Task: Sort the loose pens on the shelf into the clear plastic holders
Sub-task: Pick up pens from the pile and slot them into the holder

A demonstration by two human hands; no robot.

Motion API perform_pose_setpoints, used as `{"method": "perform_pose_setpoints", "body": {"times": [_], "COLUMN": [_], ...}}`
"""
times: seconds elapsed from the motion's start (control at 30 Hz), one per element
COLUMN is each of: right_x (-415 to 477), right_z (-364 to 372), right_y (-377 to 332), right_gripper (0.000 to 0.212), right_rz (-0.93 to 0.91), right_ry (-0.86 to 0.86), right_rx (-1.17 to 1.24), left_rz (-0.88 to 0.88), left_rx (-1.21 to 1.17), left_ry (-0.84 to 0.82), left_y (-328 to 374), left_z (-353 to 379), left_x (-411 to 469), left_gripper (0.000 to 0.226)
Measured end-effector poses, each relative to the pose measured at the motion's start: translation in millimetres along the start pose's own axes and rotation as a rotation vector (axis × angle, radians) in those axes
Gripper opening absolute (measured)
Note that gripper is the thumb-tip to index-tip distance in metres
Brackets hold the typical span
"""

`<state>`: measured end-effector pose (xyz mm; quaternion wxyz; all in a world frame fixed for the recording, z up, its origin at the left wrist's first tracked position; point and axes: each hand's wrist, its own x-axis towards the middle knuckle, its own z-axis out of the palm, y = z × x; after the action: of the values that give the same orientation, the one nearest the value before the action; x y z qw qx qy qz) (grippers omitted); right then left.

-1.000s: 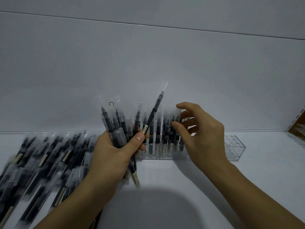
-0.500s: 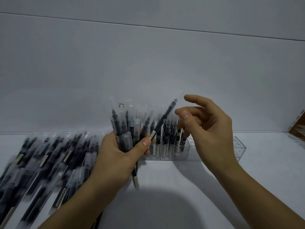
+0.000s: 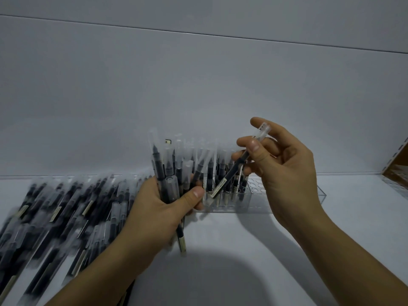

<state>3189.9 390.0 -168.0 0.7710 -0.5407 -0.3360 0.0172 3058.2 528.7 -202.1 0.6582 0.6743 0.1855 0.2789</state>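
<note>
Left hand [image 3: 161, 208] grips an upright bundle of black clear-capped pens [image 3: 170, 171]. Right hand [image 3: 284, 171] pinches one black pen [image 3: 234, 173], tilted above the clear plastic holder [image 3: 287, 202]. Loose black pens [image 3: 66, 215] lie on the white shelf [image 3: 242, 250], left.

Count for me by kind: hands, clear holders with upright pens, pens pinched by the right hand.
2 hands: left hand, right hand
1 clear holder
1 pen, pinched by right hand
Total: 4
Uncounted, too blurred: bundle in left hand, loose pile

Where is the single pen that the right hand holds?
Head view, right of centre: the right hand pinches the pen, tilted, above the holder, its lower end near the left hand's bundle.
</note>
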Motion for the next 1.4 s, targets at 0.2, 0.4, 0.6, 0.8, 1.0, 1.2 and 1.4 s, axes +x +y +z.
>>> {"method": "perform_pose_setpoints", "body": {"times": [0.2,0.4,0.6,0.8,1.0,1.2,1.4], "right_x": [10.3,14.0,13.0,11.1,11.2,10.9,10.3], "right_z": [-15.2,-23.7,-25.3,-24.0,-23.4,-24.9,-24.4], "right_y": [2.2,7.4,16.5,20.6,22.1,28.4,29.9], "right_gripper": [0.029,0.030,0.032,0.035,0.040,0.029,0.027], "right_rz": [-0.058,-0.228,-0.317,-0.382,-0.413,-0.457,-0.449], "right_ry": [0.076,0.092,0.048,0.022,0.010,-0.060,-0.054], "right_rx": [-0.152,-0.316,-0.438,-0.510,-0.607,-0.753,-0.808], "left_rz": [0.000,0.006,0.012,0.023,0.039,0.049,0.053], "left_rx": [0.016,-0.032,-0.026,-0.052,-0.076,-0.065,-0.054], "left_ry": [0.004,0.001,0.033,0.025,0.015,0.009,0.012], "left_y": [0.4,3.9,3.8,4.9,3.7,1.5,1.2], "left_z": [-1.1,1.8,2.3,3.4,2.6,1.7,1.2], "left_x": [0.9,-1.2,-2.2,-2.7,-2.5,-0.9,-1.2], "left_gripper": [0.031,0.033,0.017,0.011,0.026,0.024,0.024]}}
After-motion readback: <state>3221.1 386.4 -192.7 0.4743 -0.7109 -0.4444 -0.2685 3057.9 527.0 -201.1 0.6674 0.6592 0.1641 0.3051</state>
